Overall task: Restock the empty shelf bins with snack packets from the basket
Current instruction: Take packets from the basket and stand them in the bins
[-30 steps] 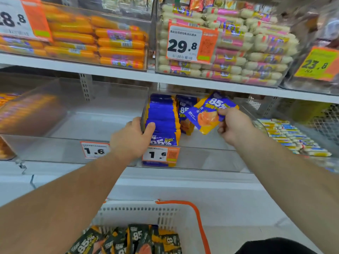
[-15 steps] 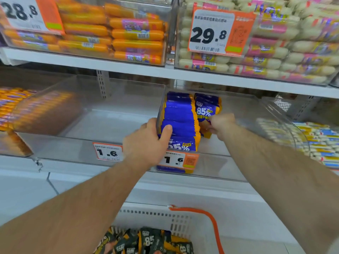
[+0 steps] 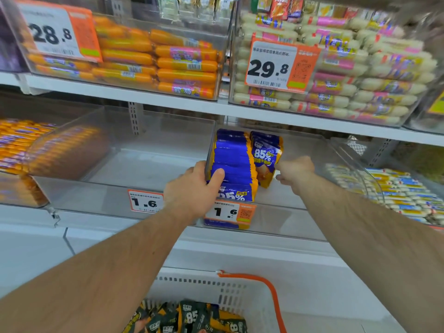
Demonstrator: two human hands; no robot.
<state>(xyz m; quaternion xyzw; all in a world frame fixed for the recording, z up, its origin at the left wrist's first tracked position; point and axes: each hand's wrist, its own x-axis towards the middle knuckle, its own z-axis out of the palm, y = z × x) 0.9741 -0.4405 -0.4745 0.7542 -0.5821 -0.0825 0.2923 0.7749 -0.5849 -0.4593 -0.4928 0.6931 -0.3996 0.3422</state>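
A row of blue and yellow snack packets point(image 3: 231, 162) stands upright at the left side of a clear shelf bin point(image 3: 300, 219). My left hand point(image 3: 192, 188) grips the bin's left wall, its thumb pressed against the row. A second, shorter row starts beside it with a packet marked 85% point(image 3: 265, 155). My right hand point(image 3: 294, 170) sits inside the bin, fingers curled at this packet's lower right edge. The white basket point(image 3: 254, 308) with an orange handle lies below, holding several dark and orange packets point(image 3: 192, 318).
Left of the stocked bin is another clear bin point(image 3: 115, 174) with a 1.6 price tag point(image 3: 145, 201). The shelf above carries orange sausages point(image 3: 168, 63) and white sausages point(image 3: 360, 80). More packets fill the bins at far left and far right.
A second ago my right hand held a packet in the air above the bin. It has since set it upright behind the second row and stays at its edge. The left hand has not shifted.
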